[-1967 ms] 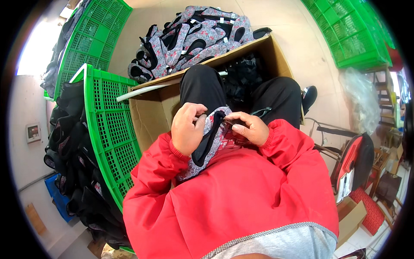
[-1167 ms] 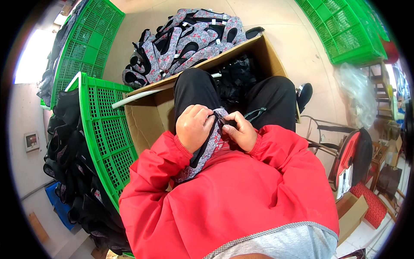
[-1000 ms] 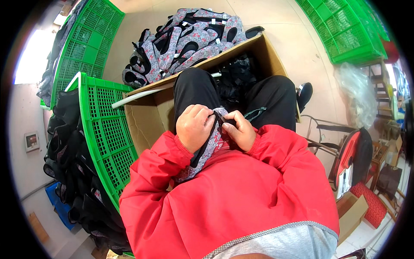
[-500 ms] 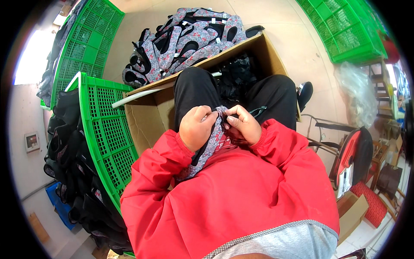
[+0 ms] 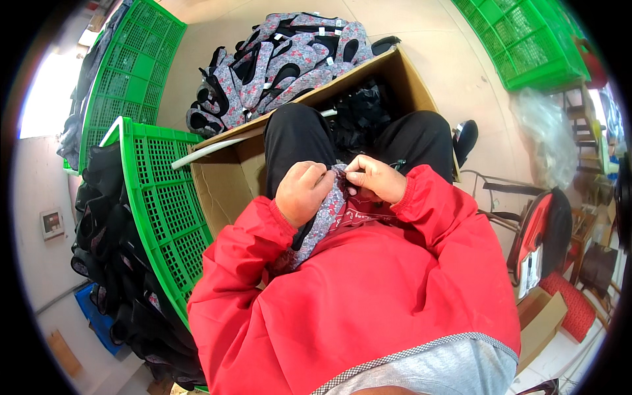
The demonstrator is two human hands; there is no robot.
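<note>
head view: the left hand (image 5: pixel 303 191) is closed on the upper end of a long grey-and-red floral fabric piece with black lining (image 5: pixel 322 222), while the right hand (image 5: pixel 374 179) pinches that end's edge between thumb and finger. the piece slants over the lap, its lower end against the red jacket (image 5: pixel 355 296). beyond the knees stands an open brown cardboard box (image 5: pixel 227 187); a heap of similar floral fabric pieces (image 5: pixel 289 69) lies behind it, and a green perforated plastic crate (image 5: pixel 164 217) stands at its left.
</note>
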